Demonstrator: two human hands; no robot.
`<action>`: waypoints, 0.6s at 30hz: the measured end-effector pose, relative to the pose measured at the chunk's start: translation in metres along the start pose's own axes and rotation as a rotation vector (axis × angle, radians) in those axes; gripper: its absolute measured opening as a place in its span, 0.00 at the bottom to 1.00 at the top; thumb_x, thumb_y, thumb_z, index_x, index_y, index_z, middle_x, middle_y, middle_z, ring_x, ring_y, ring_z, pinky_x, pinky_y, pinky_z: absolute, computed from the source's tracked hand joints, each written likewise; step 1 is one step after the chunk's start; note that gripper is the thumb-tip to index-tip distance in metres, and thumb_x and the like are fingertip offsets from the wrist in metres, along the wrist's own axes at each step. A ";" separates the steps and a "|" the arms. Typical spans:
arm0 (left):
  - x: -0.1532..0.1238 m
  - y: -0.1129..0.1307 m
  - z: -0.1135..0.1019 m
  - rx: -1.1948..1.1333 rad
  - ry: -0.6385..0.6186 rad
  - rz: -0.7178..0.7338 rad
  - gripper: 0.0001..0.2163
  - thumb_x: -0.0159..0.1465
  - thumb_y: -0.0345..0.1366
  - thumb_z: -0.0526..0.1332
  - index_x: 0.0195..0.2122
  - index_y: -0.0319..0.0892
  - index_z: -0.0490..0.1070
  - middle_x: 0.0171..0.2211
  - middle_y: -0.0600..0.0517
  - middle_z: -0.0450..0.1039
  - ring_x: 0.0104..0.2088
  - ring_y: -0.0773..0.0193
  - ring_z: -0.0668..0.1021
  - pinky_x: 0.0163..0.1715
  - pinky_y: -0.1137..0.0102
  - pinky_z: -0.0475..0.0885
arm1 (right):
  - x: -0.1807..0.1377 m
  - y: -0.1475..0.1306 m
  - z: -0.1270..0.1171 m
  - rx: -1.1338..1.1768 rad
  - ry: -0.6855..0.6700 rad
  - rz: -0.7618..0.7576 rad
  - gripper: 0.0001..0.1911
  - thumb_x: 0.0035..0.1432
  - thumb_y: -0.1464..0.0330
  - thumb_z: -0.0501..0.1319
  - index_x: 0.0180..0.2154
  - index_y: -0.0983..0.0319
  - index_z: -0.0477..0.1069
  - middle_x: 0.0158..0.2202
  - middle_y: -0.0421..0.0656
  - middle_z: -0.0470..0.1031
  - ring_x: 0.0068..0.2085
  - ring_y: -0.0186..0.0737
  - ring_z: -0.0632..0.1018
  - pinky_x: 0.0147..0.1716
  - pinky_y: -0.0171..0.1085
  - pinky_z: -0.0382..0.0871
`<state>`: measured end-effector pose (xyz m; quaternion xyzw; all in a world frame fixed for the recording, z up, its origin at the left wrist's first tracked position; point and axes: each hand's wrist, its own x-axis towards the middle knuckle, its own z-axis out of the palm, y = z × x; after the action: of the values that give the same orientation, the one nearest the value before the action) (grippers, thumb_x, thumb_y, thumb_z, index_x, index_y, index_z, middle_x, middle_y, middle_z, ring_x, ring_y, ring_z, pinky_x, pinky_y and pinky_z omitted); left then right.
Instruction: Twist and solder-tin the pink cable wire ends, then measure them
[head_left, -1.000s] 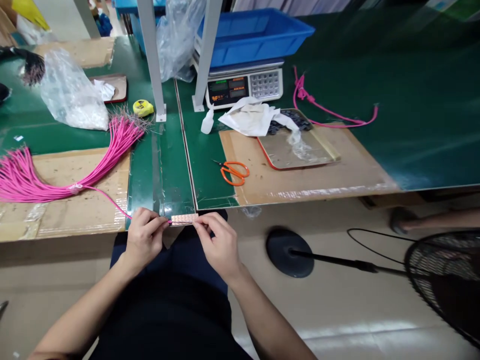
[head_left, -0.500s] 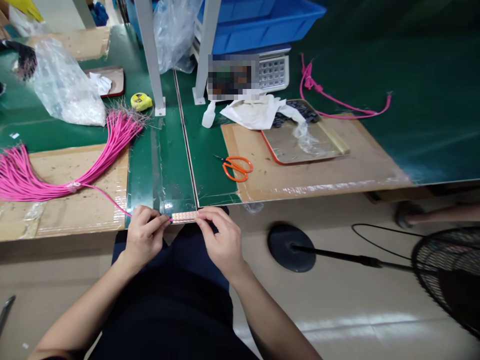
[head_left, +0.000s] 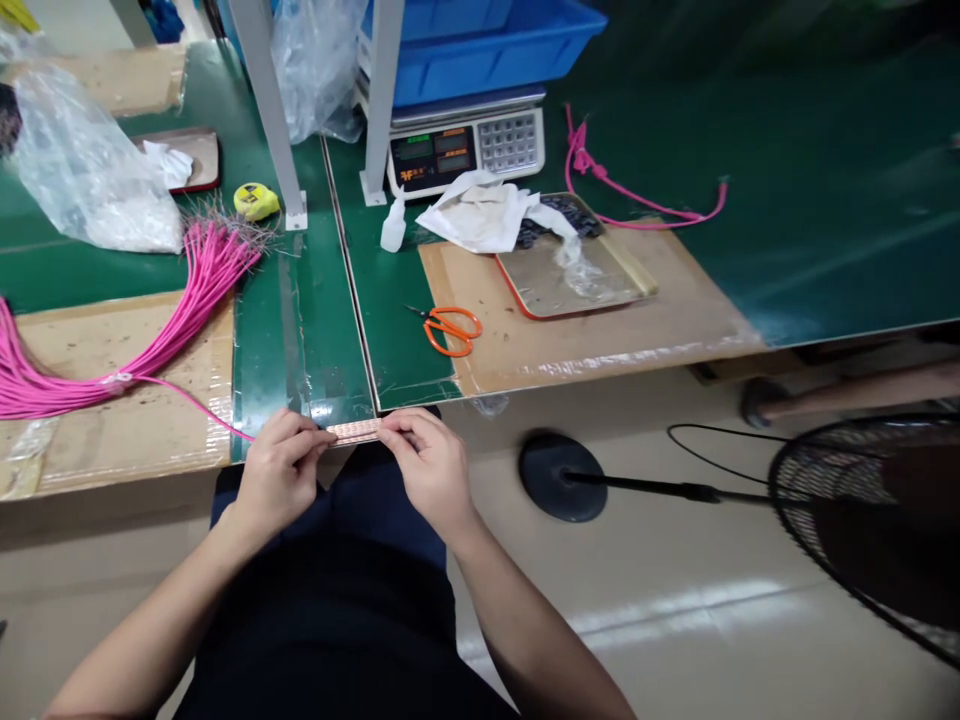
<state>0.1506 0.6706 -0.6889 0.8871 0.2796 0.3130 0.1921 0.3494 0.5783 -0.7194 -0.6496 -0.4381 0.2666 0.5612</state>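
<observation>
- Green bench (head_left: 810,250) spreads beyond the fingers, a pale seam running away from just above the right ones.
- Cardboard lies on it either side: one sheet (head_left: 555,350) to the fingers' right, another (head_left: 172,400) to their left.
- Pale floor (head_left: 540,590) shows past the bench's near edge; right of the fingers are a fan (head_left: 862,480) and another person's leg (head_left: 862,390).
- Two grey posts stand ahead of the fingers, a clear bag (head_left: 315,70) hanging behind them.
- Scale (head_left: 465,155) beyond the fingers, slightly right, carrying a blue bin (head_left: 487,65); the bin's contents are hard to see.
- Tray (head_left: 540,285) ahead and right of the fingers: dark small parts (head_left: 559,215) at its far end, crumpled clear plastic nearer; white wrapping (head_left: 476,212) overlaps that far end.
- Second tray (head_left: 202,155) far ahead and left, with white paper in it; beside it, a clear bag of white contents (head_left: 90,160).
- Scissors (head_left: 454,330) and a bottle (head_left: 393,225) ahead of the right fingers; a tape measure (head_left: 256,201) well ahead of the left.
- Pink bundle (head_left: 150,350) left of the fingers, tied, one cord (head_left: 199,403) leading to the left hand (head_left: 279,468).
- Left fingers are pinched on that cord; those of the right hand (head_left: 431,470) press together, on what is too small to tell.
- Between both sets, at the bench edge, is a coppery strip (head_left: 355,431); whether it is held, I cannot tell.
</observation>
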 end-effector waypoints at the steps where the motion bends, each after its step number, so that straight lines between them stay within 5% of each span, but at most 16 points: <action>1: 0.001 0.000 0.000 -0.014 -0.006 -0.008 0.10 0.68 0.20 0.62 0.40 0.40 0.82 0.33 0.49 0.77 0.35 0.61 0.78 0.34 0.67 0.75 | 0.001 0.000 -0.001 0.010 -0.006 0.012 0.07 0.65 0.73 0.66 0.33 0.58 0.80 0.37 0.41 0.82 0.37 0.38 0.82 0.37 0.35 0.78; 18: 0.020 0.020 0.028 0.073 -0.009 -0.037 0.03 0.70 0.30 0.68 0.40 0.41 0.82 0.35 0.49 0.75 0.37 0.58 0.71 0.38 0.62 0.71 | 0.005 0.009 -0.001 0.070 0.011 -0.026 0.09 0.64 0.76 0.66 0.34 0.58 0.82 0.37 0.41 0.84 0.38 0.39 0.83 0.41 0.37 0.78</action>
<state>0.1897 0.6628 -0.6899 0.8897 0.3062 0.2949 0.1666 0.3549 0.5822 -0.7269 -0.6253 -0.4339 0.2710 0.5894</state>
